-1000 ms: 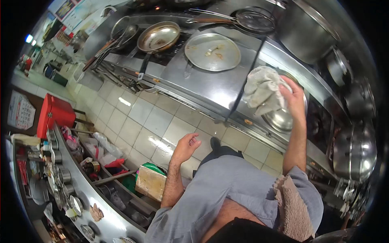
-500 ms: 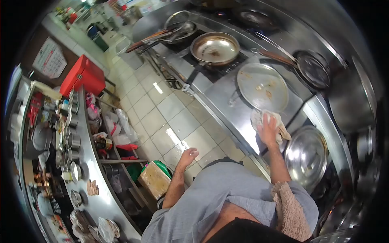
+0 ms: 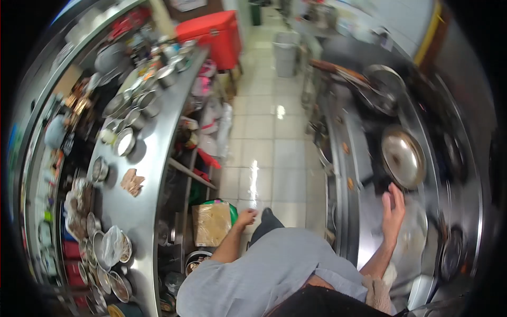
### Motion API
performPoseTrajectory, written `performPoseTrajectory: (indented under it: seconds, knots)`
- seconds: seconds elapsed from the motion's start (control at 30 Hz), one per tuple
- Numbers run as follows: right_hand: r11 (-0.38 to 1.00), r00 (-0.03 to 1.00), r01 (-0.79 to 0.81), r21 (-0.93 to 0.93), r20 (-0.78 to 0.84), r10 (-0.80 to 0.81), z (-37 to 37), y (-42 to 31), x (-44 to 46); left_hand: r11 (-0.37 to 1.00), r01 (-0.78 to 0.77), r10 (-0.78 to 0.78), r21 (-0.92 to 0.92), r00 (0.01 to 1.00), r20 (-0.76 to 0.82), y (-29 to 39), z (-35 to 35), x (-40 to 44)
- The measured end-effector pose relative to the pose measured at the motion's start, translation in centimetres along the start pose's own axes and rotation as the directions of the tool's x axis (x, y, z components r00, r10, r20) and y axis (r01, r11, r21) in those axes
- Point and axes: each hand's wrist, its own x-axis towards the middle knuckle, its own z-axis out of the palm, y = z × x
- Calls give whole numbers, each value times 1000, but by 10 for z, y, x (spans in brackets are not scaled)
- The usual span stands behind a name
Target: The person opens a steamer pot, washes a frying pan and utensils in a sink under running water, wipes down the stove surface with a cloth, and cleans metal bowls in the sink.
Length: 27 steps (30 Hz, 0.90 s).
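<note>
My right hand (image 3: 392,214) is held out over the stove counter, fingers stretched and nothing in them. Just beyond the fingertips sits a steel frying pan (image 3: 404,158) on a burner; the frames do not show whether they touch. Below the hand lies a round flat metal lid or tray (image 3: 413,232), partly covered by the forearm. A pale cloth (image 3: 390,276) lies beside that forearm, near a brown towel (image 3: 377,296) at my sleeve. My left hand (image 3: 246,217) hangs low over the floor by a cardboard-coloured box (image 3: 211,224), empty, with loosely bent fingers.
To the left runs a steel counter (image 3: 150,169) with several metal bowls and a crumpled brown cloth (image 3: 132,182). A red cooler box (image 3: 211,37) stands at its far end. The tiled aisle (image 3: 259,142) leads to a grey bin (image 3: 285,55). Wooden-handled pans (image 3: 340,70) rest at the far stove.
My view has turned left to face along the aisle. My right hand has let go of the pale cloth and moved forward toward the frying pan. My left hand still hangs low.
</note>
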Motion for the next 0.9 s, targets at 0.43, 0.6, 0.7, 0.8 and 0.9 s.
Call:
performPoseTrajectory:
  seconds: [0.43, 0.6, 0.7, 0.8, 0.9]
  knots:
    - [962, 818, -84, 262, 569, -84, 296, -72, 163, 892, -443, 452, 97, 881, -136, 252, -97, 116]
    - [934, 707, -265, 241, 707, 18, 381, -51, 232, 966, -225, 192, -129, 955, -225, 273, -124, 165]
    - [929, 714, -208, 307, 697, -71, 430, -29, 280, 980, -162, 122, -114, 949, -291, 245, -152, 223]
    - [888, 740, -304, 346, 673, -8, 460, -27, 326, 956, -25, 128, 291, 931, -341, 181, -197, 276]
    - [922, 682, -244, 302, 729, -58, 485, -22, 369, 876, 139, -25, 461, 969, -245, 184, -215, 274]
